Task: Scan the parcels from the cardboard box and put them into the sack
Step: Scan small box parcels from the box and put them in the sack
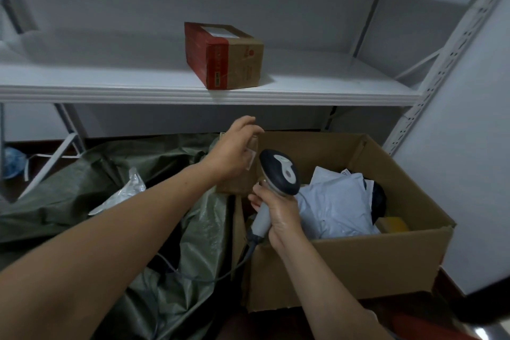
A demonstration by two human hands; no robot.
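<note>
The small brown parcel (233, 187) is held up over the join between sack and box, gripped by the left hand (230, 156). That hand's fingers pass behind the parcel and are mostly hidden, with the thumb raised above it. At 4 o'clock of the parcel, just beside it, the scanner (280, 171) has its head turned toward the parcel. The right hand (278, 215) has its fingers (258, 197) closed round the grey handle, and the cable trails off toward 7 o'clock. Judgement: the scan step is in hand; whether the code has read cannot be told. The next move calls for carrying the parcel toward 8 o'clock and releasing it into the green sack (82, 188), whose mouth lies slack and crumpled. The cardboard box (345, 265), at 4 o'clock, holds pale mailers (336, 201), apparently yet to be scanned. At 12 o'clock a shelf (303, 91) carries a red-and-brown carton (223, 55).
</note>
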